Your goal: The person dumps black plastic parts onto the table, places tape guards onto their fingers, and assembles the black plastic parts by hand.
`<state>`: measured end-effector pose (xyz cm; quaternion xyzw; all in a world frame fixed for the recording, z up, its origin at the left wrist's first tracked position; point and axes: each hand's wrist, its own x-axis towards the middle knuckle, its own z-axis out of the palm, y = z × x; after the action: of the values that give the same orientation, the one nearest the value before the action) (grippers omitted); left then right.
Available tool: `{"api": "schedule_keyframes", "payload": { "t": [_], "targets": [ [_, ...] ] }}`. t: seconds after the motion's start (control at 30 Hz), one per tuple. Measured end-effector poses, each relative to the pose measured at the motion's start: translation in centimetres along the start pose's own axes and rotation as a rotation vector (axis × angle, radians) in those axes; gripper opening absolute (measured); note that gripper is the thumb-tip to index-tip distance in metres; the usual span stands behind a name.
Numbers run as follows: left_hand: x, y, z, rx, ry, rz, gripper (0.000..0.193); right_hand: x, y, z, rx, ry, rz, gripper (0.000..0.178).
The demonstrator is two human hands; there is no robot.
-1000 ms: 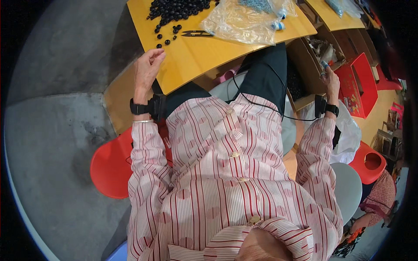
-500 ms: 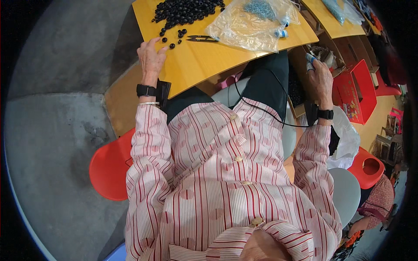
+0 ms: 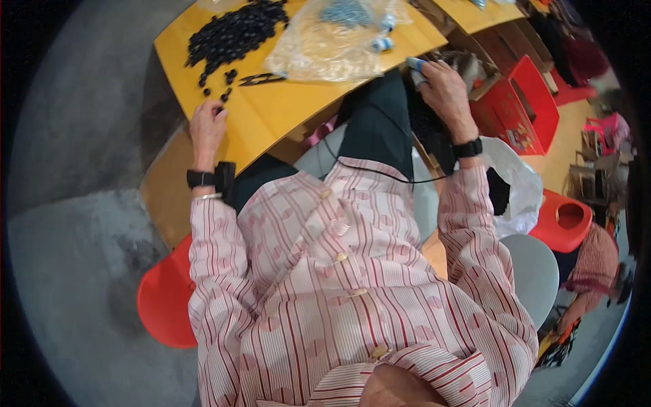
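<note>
At the table's left edge my left hand [image 3: 207,130] is closed, thumb and forefinger pinching a small black bead [image 3: 220,109]. Several loose black beads [image 3: 224,98] lie just beyond its fingertips. Farther back spreads a large pile of black beads [image 3: 234,37]. A pair of black thread snips [image 3: 263,79] rests to the right of the loose beads. My right hand [image 3: 445,95] is beside the right edge of the table, closed around a small blue-and-white roll [image 3: 416,66]. Part of that roll is hidden by the fingers.
On the yellow table [image 3: 264,122] lies a clear plastic bag [image 3: 325,51] with pale blue beads, and another blue-and-white roll [image 3: 382,44]. A black cord [image 3: 386,178] crosses my lap. At right are a red box [image 3: 519,112], a white bag [image 3: 519,183] and stools; a red chair [image 3: 166,298] is left.
The whole view has shifted, with the table now farther left. My left hand's spread fingers have closed on a bead. My right hand still holds the blue-and-white roll.
</note>
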<state>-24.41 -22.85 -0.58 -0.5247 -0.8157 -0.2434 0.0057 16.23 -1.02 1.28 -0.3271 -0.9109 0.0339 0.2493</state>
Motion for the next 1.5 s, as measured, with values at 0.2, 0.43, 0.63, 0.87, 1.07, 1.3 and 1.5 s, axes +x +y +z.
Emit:
{"api": "schedule_keyframes", "payload": {
  "t": [0.2,0.43,0.63,0.87,1.07,1.3,1.5],
  "targets": [
    [-0.8,3.4,-0.5,-0.058,-0.098,-0.124,0.021,2.6,0.5,1.1,0.089,0.004,0.073,0.015],
    [-2.0,7.8,-0.3,-0.324,-0.133,-0.171,0.021,9.6,-0.2,5.6,0.335,0.061,-0.062,0.016],
    [-2.7,10.3,-0.5,-0.466,-0.202,-0.121,0.02,13.1,-3.1,9.6,0.247,-0.058,-0.091,0.013],
    [-2.9,11.2,-1.4,-0.661,-0.238,-0.145,0.021,14.1,-4.8,11.5,0.109,-0.042,-0.054,0.016],
    [-2.9,11.7,-1.7,-0.793,-0.346,-0.155,0.019,14.5,-5.9,12.9,-0.069,-0.094,0.026,0.026],
    [-3.4,11.5,-0.9,-0.804,-0.35,-0.174,0.019,13.8,-6.6,12.3,-0.052,-0.086,0.045,0.021],
    [-3.4,11.6,-0.4,-0.803,-0.308,-0.14,0.02,14.1,-7.1,11.4,-0.048,-0.279,0.143,0.02]
  ]
}}
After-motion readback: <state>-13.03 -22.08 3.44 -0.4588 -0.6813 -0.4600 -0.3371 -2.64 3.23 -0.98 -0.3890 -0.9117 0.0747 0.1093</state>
